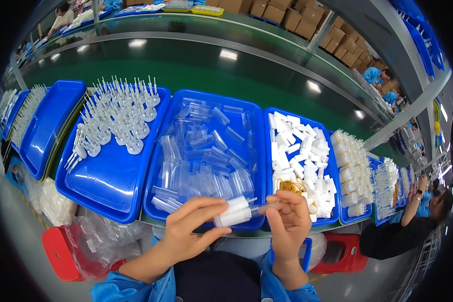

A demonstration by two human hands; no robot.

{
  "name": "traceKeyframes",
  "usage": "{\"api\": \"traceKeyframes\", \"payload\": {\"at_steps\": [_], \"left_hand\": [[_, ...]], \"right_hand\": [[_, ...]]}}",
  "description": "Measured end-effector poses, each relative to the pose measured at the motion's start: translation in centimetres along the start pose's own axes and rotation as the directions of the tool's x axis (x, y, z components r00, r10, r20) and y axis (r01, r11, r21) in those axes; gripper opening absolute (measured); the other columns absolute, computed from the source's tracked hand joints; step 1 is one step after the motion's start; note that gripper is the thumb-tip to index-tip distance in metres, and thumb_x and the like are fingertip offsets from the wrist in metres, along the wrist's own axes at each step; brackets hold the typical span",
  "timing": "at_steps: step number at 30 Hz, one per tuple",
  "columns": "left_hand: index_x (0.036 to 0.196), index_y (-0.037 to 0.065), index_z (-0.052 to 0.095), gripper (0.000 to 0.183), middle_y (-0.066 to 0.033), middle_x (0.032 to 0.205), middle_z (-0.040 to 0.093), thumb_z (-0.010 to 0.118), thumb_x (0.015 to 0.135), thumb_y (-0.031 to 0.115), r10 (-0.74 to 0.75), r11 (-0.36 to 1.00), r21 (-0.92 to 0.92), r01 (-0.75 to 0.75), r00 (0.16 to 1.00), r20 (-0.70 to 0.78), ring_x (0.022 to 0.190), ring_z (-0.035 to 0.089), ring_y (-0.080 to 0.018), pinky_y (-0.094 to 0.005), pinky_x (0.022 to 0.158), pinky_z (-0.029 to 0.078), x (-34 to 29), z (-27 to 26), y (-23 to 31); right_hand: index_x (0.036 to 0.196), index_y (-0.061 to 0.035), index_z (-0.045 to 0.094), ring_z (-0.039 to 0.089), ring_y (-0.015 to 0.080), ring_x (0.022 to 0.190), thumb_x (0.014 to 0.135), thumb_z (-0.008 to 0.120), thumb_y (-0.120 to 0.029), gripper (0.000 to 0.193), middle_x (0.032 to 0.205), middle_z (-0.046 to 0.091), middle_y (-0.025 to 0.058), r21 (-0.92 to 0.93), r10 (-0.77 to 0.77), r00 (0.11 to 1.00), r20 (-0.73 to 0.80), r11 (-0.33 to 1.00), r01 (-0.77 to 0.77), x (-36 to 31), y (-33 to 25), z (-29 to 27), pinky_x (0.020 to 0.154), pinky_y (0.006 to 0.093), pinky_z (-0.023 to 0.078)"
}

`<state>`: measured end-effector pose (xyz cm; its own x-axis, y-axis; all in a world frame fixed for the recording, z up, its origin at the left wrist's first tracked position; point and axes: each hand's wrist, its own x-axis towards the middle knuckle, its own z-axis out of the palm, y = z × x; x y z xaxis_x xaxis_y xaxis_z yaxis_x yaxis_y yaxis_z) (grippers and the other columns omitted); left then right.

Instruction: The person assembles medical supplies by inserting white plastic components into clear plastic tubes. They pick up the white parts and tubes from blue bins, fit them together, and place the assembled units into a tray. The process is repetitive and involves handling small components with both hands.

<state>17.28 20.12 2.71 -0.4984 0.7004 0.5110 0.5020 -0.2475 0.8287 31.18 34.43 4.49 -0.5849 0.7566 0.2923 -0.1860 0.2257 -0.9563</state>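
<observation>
My left hand (192, 225) grips white cylindrical parts (233, 213) between thumb and fingers. They lie side by side, with thin stems pointing to the right. A small translucent tube (268, 207) is pinched between the thumb and fingers of my right hand (290, 221). Its left end meets or overlaps one of the stems; I cannot tell if it is fitted over it. Both hands are above the front edge of a blue tray (226, 97) that holds many clear plastic sleeves (214, 137). Just beyond my right hand are white tubular pieces (299, 143) and tan rubber bands (290, 187).
At left, a blue tray (103, 189) holds white stemmed parts (121, 113). More white parts (348, 168) fill trays at right. Behind runs a green conveyor (186, 65). Red stools (60, 254) and plastic bags (105, 241) lie below. A co-worker (407, 221) is at right.
</observation>
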Motion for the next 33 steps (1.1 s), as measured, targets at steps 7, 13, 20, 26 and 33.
{"api": "traceKeyframes", "payload": {"at_steps": [7,13,20,26,33], "left_hand": [[0.103,-0.002,0.069,0.046,-0.0172,0.101,0.068,0.088,0.064,0.015,0.252,0.939,0.283,-0.196,0.951,-0.178,0.085,0.069,-0.0292,-0.0325,0.068,0.057,-0.3,2.2,-1.0],[0.104,-0.004,0.069,0.048,-0.0186,0.098,0.068,0.089,0.063,0.014,0.355,0.886,0.390,-0.251,0.908,-0.222,0.081,0.069,-0.0287,-0.0325,0.067,0.057,-0.2,2.5,-1.5],[0.107,-0.005,0.068,0.051,-0.0196,0.100,0.068,0.088,0.064,0.012,0.336,0.902,0.356,-0.245,0.915,-0.222,0.081,0.069,-0.0284,-0.0318,0.066,0.056,-0.5,2.3,-1.9],[0.110,-0.005,0.067,0.049,-0.0211,0.102,0.067,0.086,0.065,0.005,0.311,0.914,0.340,-0.222,0.921,-0.234,0.083,0.068,-0.0291,-0.0326,0.067,0.057,-0.4,2.9,-2.0],[0.111,-0.004,0.067,0.046,-0.0227,0.107,0.066,0.080,0.068,-0.004,0.244,0.894,0.420,-0.156,0.956,-0.165,0.094,0.069,-0.0318,-0.0331,0.074,0.058,-0.4,0.7,-2.0]], "right_hand": [[0.140,0.0033,0.032,0.040,0.0290,0.119,0.061,0.091,-0.028,0.104,0.126,0.038,0.0172,-0.471,-0.192,0.975,0.114,0.854,0.223,-0.4,0.2,3.1,0.098,0.0431,0.037],[0.132,0.0022,0.046,0.042,0.0266,0.104,0.061,0.089,-0.038,0.093,0.107,0.043,0.0118,-0.643,-0.285,0.954,0.095,0.714,0.277,-0.6,0.6,3.1,0.088,0.0391,0.033],[0.121,-0.0017,0.059,0.048,0.0229,0.093,0.062,0.086,-0.036,0.074,0.097,0.049,0.0077,-0.574,-0.212,0.959,0.189,0.769,0.283,0.6,0.8,2.9,0.085,0.0387,0.032],[0.116,-0.0032,0.062,0.052,0.0187,0.080,0.062,0.085,-0.036,0.068,0.087,0.054,0.0030,-0.703,-0.494,0.853,0.169,0.546,0.456,0.1,1.2,3.5,0.087,0.0409,0.032],[0.119,-0.0005,0.062,0.057,0.0226,0.091,0.066,0.084,-0.036,0.067,0.092,0.060,0.0051,-0.567,-0.282,0.921,0.270,0.726,0.389,2.1,0.7,2.7,0.102,0.0473,0.029]]}}
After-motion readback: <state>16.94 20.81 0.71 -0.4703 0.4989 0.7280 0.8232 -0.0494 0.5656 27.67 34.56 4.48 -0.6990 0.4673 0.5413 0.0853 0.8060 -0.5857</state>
